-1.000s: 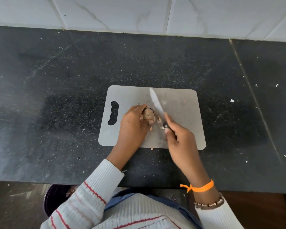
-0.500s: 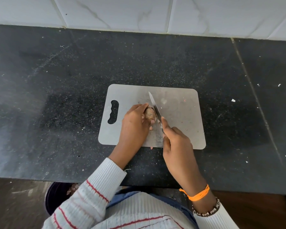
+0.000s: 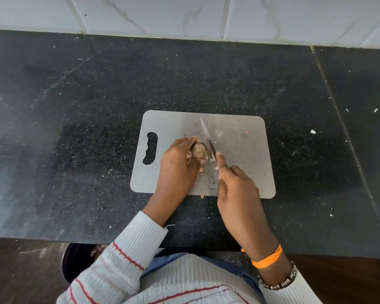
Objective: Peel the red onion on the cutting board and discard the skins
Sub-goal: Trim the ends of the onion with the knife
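Note:
A small onion (image 3: 199, 152) in brown papery skin lies on the grey cutting board (image 3: 246, 163), left of its middle. My left hand (image 3: 178, 165) grips the onion from the left and covers most of it. My right hand (image 3: 237, 189) holds a knife (image 3: 207, 138), forefinger along its back, the blade standing against the onion's right end with the tip pointing away from me. Small skin scraps (image 3: 201, 170) lie beside the onion and at the board's near edge (image 3: 202, 196).
The board lies on a black speckled counter (image 3: 75, 128) backed by white tiles (image 3: 184, 14). A dark bin (image 3: 75, 264) with skins in it stands on the floor under the counter's front edge, left of my body. White crumbs dot the counter at the right.
The knife blade has shifted a little along the onion's right end, its tip swinging slightly. My left hand keeps its grip on the onion in the same spot.

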The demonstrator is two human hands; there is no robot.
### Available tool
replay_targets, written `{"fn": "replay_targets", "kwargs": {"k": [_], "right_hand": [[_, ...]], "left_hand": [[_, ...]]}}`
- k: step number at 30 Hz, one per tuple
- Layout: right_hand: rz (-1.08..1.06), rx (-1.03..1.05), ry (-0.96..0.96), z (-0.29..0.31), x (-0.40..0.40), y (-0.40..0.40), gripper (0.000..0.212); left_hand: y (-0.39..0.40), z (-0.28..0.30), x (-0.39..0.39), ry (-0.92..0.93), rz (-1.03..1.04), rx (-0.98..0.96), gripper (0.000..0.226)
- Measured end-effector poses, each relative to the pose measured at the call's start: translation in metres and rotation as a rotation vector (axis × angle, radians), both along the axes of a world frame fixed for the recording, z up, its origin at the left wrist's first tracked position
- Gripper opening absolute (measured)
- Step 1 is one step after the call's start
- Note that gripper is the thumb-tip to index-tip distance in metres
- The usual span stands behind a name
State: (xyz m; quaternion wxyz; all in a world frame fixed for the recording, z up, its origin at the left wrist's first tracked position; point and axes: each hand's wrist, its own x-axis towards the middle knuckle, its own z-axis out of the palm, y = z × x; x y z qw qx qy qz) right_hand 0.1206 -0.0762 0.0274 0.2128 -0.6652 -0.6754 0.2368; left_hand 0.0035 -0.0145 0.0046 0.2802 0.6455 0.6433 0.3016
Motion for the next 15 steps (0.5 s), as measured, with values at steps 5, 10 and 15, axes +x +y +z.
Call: {"fn": "replay_targets", "kwargs": {"k": [5, 10, 15], "right_hand": [[0.02, -0.036, -0.028, -0.0009, -0.0015, -0.0015, 0.057], [0.022, -0.015, -0.015, 0.0012, -0.0015, -0.0006, 0.057], [0.04, -0.049, -0.032, 0.0031, -0.0023, -0.0018, 0.058]], "left_hand": [[0.0017, -0.0006, 0.0013, 0.017, -0.002, -0.007, 0.048], [0.0017, -0.001, 0.0004, 0.025, -0.007, 0.01, 0.049], [0.0014, 0.0002, 0.0012, 0.008, -0.01, 0.01, 0.048]]}}
